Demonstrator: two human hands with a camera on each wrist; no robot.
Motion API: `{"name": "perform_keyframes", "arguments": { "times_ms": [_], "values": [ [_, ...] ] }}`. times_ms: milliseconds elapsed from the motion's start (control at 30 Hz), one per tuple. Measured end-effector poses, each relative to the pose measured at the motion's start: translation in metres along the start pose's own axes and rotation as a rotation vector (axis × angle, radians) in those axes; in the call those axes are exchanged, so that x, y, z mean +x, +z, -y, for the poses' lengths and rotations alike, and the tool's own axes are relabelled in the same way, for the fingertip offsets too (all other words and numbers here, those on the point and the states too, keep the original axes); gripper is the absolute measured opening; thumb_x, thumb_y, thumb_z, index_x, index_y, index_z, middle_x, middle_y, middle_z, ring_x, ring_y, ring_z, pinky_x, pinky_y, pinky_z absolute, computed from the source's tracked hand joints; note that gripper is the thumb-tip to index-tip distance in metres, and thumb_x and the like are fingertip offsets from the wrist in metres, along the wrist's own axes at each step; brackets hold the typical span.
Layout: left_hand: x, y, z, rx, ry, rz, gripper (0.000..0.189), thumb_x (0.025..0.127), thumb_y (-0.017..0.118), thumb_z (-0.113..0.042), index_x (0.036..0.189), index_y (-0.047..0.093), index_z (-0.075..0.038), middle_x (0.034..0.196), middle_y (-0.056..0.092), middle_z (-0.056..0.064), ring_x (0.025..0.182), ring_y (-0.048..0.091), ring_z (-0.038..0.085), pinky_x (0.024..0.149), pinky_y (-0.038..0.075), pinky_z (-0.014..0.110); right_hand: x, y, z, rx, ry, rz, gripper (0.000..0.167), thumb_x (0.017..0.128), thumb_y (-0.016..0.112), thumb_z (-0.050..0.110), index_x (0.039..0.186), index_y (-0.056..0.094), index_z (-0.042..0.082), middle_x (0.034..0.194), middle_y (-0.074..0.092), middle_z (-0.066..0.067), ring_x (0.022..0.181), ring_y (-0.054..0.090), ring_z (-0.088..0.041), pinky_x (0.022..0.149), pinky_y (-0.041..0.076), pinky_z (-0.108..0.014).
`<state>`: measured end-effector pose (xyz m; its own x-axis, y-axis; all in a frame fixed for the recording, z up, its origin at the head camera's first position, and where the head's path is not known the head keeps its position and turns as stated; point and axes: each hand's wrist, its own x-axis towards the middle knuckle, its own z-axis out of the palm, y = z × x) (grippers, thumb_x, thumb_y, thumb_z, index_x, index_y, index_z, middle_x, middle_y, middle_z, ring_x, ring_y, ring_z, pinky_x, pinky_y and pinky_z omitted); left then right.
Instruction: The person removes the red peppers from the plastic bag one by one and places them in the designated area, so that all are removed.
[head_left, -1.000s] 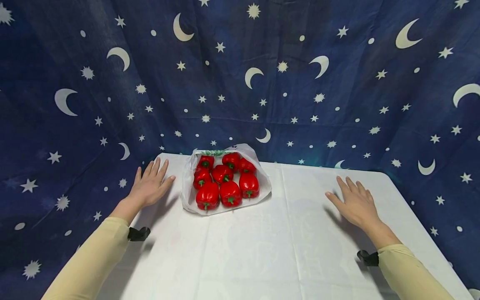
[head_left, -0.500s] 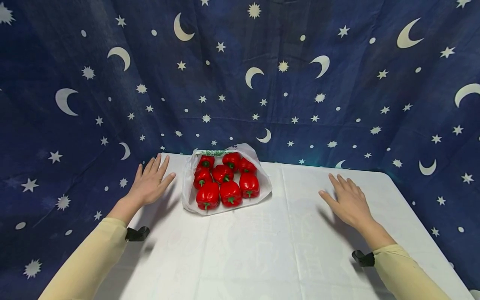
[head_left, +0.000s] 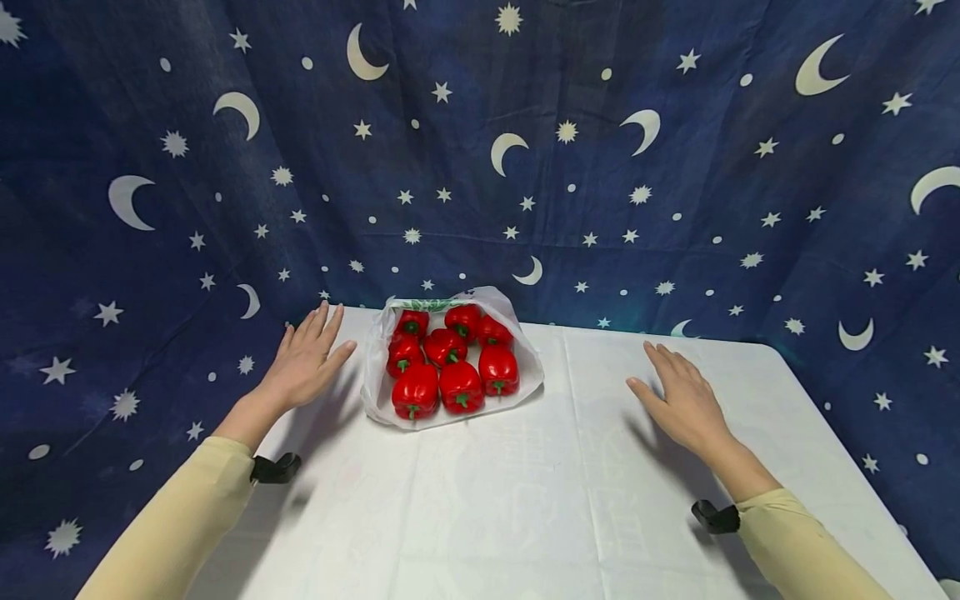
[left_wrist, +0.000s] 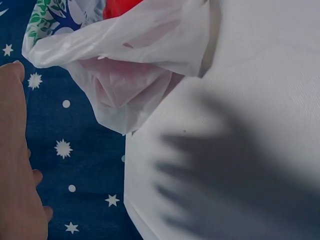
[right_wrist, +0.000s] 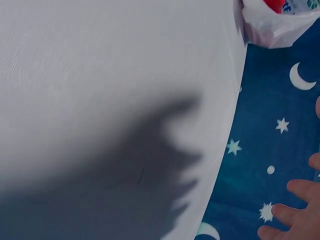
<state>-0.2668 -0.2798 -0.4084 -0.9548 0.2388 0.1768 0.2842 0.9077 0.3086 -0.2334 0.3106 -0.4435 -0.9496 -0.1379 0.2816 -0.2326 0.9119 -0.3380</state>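
Several red bell peppers [head_left: 461, 387] with green stems lie in a white plastic bag [head_left: 517, 321] whose wide mouth faces the head camera. Left of the bag, my left hand [head_left: 303, 360] hovers over the table with its fingers straight and spread, holding nothing. In the left wrist view the bag's crumpled side [left_wrist: 125, 40] is near, and part of the left hand [left_wrist: 20, 160] shows at the edge. My right hand [head_left: 682, 400] hangs over the right part of the table, fingers straight, apart from the bag. The right wrist view catches its fingertips [right_wrist: 300, 190] at the lower right.
A white cloth covers the table [head_left: 495, 500], whose far edge runs just behind the bag. A dark blue curtain [head_left: 465, 167] with moons and stars hangs behind and on both sides. Each wrist carries a small black camera mount [head_left: 276, 468].
My right hand has moved left, toward the middle of the table. The left hand has shifted slightly toward the bag. The bag and the bell peppers have stayed in place.
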Motion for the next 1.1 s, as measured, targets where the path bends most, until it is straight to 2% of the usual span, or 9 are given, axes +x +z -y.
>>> {"name": "perform_keyframes", "arguments": {
  "times_ms": [367, 667, 800, 967, 1100],
  "values": [
    [0.007, 0.0, -0.011, -0.121, 0.078, -0.022, 0.078, 0.107, 0.041, -0.051, 0.166, 0.003, -0.015, 0.171, -0.005, 0.013, 0.154, 0.004, 0.044, 0.119, 0.008, 0.063, 0.005, 0.007, 0.028, 0.081, -0.069, -0.006, 0.075, 0.103, 0.052, 0.052, 0.163, 0.029, 0.012, 0.162, 0.032, -0.021, 0.146, 0.027, -0.048, 0.111, 0.022, -0.069],
    [0.008, 0.003, -0.017, -0.176, 0.066, 0.02, 0.083, 0.104, 0.045, -0.056, 0.166, -0.002, -0.026, 0.171, -0.009, 0.005, 0.154, 0.005, 0.044, 0.112, 0.015, 0.073, 0.008, 0.013, 0.048, 0.118, -0.105, 0.024, 0.076, 0.102, 0.052, 0.054, 0.163, 0.03, 0.015, 0.163, 0.033, -0.016, 0.148, 0.028, -0.042, 0.113, 0.023, -0.065],
    [0.008, 0.004, -0.02, -0.194, 0.08, 0.034, 0.085, 0.104, 0.048, -0.056, 0.165, -0.005, -0.03, 0.171, -0.011, 0.001, 0.155, 0.004, 0.04, 0.113, 0.016, 0.071, 0.009, 0.016, 0.056, 0.144, -0.133, 0.043, 0.075, 0.102, 0.053, 0.055, 0.163, 0.031, 0.017, 0.164, 0.032, -0.012, 0.148, 0.029, -0.039, 0.113, 0.025, -0.064],
    [0.009, 0.004, -0.024, -0.228, 0.105, 0.038, 0.088, 0.103, 0.052, -0.052, 0.165, -0.004, -0.027, 0.171, -0.01, 0.002, 0.155, 0.004, 0.037, 0.115, 0.019, 0.067, 0.01, 0.02, 0.066, 0.17, -0.161, 0.079, 0.074, 0.102, 0.053, 0.056, 0.163, 0.031, 0.02, 0.165, 0.03, -0.008, 0.149, 0.029, -0.037, 0.113, 0.026, -0.063],
    [0.01, 0.006, -0.026, -0.243, 0.129, 0.034, 0.089, 0.103, 0.056, -0.048, 0.166, -0.003, -0.026, 0.171, -0.009, 0.003, 0.155, 0.007, 0.037, 0.114, 0.026, 0.064, 0.011, 0.024, 0.075, 0.182, -0.17, 0.107, 0.074, 0.101, 0.051, 0.059, 0.163, 0.032, 0.023, 0.165, 0.031, -0.008, 0.149, 0.029, -0.035, 0.113, 0.028, -0.063]
  ]
}}
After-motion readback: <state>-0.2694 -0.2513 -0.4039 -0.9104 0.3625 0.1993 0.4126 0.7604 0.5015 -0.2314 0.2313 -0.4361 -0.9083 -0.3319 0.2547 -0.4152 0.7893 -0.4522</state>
